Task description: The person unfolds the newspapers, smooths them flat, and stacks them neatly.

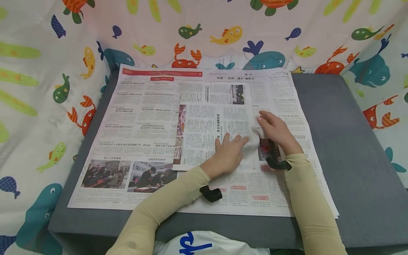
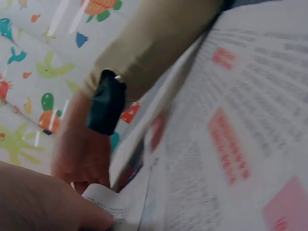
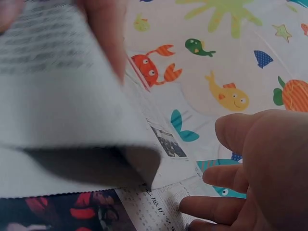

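Note:
A smaller folded newspaper (image 1: 200, 124) lies over a large spread-out newspaper (image 1: 108, 145). My left hand (image 1: 227, 156) rests on the folded newspaper's lower right part with its fingers spread. Just beyond that newspaper's right edge is my right hand (image 1: 278, 132), fingers loosely extended and holding nothing. In the right wrist view, the folded newspaper (image 3: 82, 110) bulges up in a curved fold, and the right hand (image 3: 274, 168) stands apart from this edge. The left wrist view shows the left hand (image 2: 43, 202) on the paper, with the right hand (image 2: 86, 156) behind it.
The large newspaper covers much of a grey table (image 1: 344, 148), which shows along the right side and front edge. A curtain (image 1: 216, 53) printed with sea animals hangs behind and on both sides. Black wrist mounts (image 1: 211, 194) sit at both cuffs.

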Tool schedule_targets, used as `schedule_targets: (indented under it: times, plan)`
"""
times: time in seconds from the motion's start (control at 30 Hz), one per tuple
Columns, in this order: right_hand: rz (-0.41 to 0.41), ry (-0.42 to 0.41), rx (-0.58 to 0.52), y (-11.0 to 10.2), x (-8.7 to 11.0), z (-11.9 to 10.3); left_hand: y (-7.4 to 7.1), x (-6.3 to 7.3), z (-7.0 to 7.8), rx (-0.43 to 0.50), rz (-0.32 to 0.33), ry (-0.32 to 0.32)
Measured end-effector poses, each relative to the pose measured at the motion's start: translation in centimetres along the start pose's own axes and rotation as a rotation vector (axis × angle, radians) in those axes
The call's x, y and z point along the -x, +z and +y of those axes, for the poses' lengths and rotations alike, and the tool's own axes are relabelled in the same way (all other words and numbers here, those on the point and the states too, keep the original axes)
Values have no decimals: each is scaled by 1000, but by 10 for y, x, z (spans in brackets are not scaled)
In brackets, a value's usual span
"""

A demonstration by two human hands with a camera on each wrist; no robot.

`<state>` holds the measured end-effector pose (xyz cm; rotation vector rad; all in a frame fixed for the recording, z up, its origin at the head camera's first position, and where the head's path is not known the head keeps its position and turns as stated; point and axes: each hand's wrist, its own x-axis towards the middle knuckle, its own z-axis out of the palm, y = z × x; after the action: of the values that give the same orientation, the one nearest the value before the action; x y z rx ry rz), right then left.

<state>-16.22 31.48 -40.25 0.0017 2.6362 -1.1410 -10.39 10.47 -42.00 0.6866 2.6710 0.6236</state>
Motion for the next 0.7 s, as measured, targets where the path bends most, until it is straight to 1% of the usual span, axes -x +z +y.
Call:
schedule_targets:
  times: [0.07, 0.13, 0.23, 0.3, 0.37, 0.4, 0.47, 0.53, 0.6, 0.63, 0.67, 0.7]
  plan:
    - [11, -1, -11, -1, 0, 2, -7, 0, -5, 104, 47, 7]
    - [28, -3, -19, -2, 0, 3, -15, 2, -11, 248, 100, 8]
    - [48, 2, -13, 0, -1, 2, -27, 9, -20, 441, 205, 13]
    - [54, -2, 23, 4, -2, 1, -34, 14, -27, 554, 281, 18]
    - [63, -21, 67, 10, -3, -2, -40, 20, -32, 636, 357, 36]
    - [70, -46, 95, 13, -3, -4, -43, 23, -35, 675, 388, 41]
    - [82, -124, 165, 22, -1, -10, -49, 30, -38, 760, 431, 51]
    - [68, -220, 231, 33, 3, -19, -56, 37, -40, 871, 451, 52]
    - [21, -314, 300, 45, 8, -29, -65, 44, -40, 982, 474, 39]
    - [-17, -349, 324, 51, 11, -34, -70, 47, -41, 1041, 493, 32]
    - [-61, -380, 343, 57, 14, -39, -76, 51, -42, 1104, 517, 22]
    - [-102, -403, 359, 62, 16, -43, -83, 55, -44, 1138, 555, 13]
